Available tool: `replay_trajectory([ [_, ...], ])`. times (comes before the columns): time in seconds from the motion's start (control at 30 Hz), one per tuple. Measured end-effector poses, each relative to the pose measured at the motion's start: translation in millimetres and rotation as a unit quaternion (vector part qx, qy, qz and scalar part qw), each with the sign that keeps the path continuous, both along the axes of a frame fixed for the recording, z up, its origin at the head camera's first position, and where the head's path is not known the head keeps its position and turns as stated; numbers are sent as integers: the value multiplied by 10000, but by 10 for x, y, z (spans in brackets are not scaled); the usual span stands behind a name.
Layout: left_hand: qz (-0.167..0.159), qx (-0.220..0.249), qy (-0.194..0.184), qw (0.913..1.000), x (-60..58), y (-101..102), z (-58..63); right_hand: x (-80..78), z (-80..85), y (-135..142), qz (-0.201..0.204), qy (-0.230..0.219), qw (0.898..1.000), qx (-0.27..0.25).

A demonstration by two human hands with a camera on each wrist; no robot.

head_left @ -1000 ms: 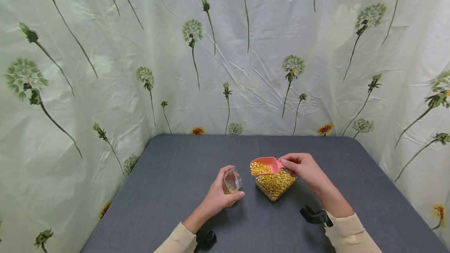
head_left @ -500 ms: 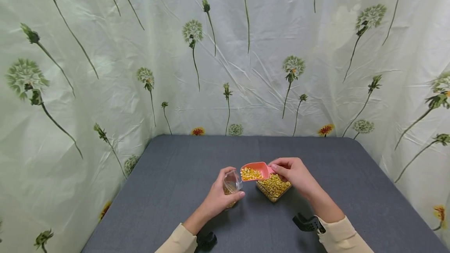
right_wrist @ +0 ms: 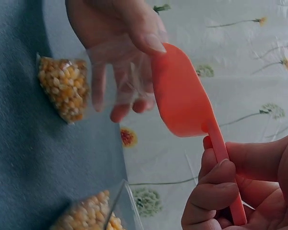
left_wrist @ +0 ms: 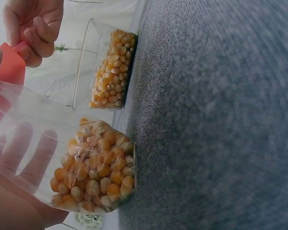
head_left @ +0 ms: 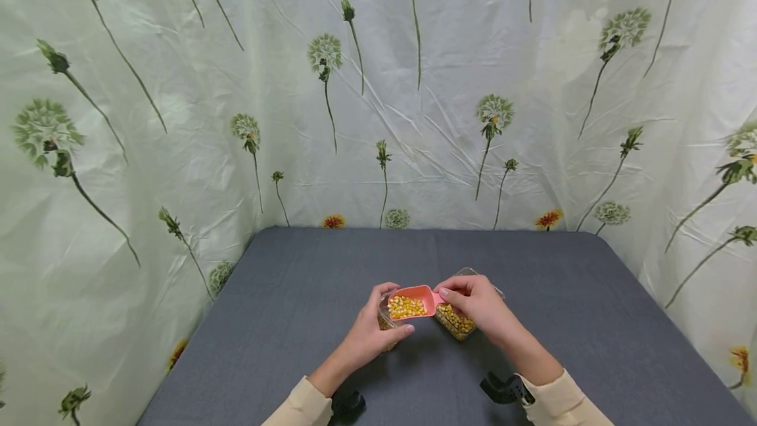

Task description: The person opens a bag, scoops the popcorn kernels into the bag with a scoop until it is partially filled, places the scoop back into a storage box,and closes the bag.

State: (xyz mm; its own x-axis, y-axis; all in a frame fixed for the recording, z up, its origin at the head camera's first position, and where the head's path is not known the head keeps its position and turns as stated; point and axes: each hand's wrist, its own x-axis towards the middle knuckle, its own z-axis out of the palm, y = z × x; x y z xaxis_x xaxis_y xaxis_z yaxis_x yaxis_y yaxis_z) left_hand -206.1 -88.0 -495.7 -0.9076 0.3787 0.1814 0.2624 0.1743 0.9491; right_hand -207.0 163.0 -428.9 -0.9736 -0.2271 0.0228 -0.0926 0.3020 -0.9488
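My left hand (head_left: pixel 365 331) holds a clear plastic bag (left_wrist: pixel 96 165) upright, thumb on one side and fingers round the other. Corn kernels fill the bag's bottom, which is at the table surface in the left wrist view. In my right hand (head_left: pixel 478 304) the thin handle of a coral-pink scoop (head_left: pixel 424 293) is pinched between thumb and fingers. Yellow corn kernels (head_left: pixel 405 307) lie in the scoop, whose front lip is over the bag's open mouth. Under my right hand stands a clear square container (left_wrist: pixel 83 60) of corn, partly hidden in the head view.
A dark grey cloth-covered table (head_left: pixel 331 268) spreads under everything. Behind it and at its sides hangs a pale curtain (head_left: pixel 437 123) printed with dandelions. A black strap (head_left: pixel 505 388) with a camera sits at my right wrist, another (head_left: pixel 347 407) at my left.
My right hand has carried the filled scoop left and a little nearer, from above the container to over the bag's mouth. My left hand and the bag have stayed nearly still.
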Motion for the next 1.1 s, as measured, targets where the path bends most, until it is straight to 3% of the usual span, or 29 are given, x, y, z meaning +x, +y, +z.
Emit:
replay_trajectory([
  [0.33, -60, 155, -13, 9999, -3, 10, -16, 40, -21, -137, -162, 271, 9995, 25],
  [0.53, -102, 214, 64, 9997, -1, 6, -20, 98, -28, -223, -352, 739, 9957, 439],
  [0.8, -6, 219, 170, 9996, -3, -1, -5, 176, 4, -294, -720, 1564, 9808, 919],
  [1.1, 71, 276, 196, 9994, 0, -12, 2, 210, -32, -339, -800, 2487, 9584, 1149],
])
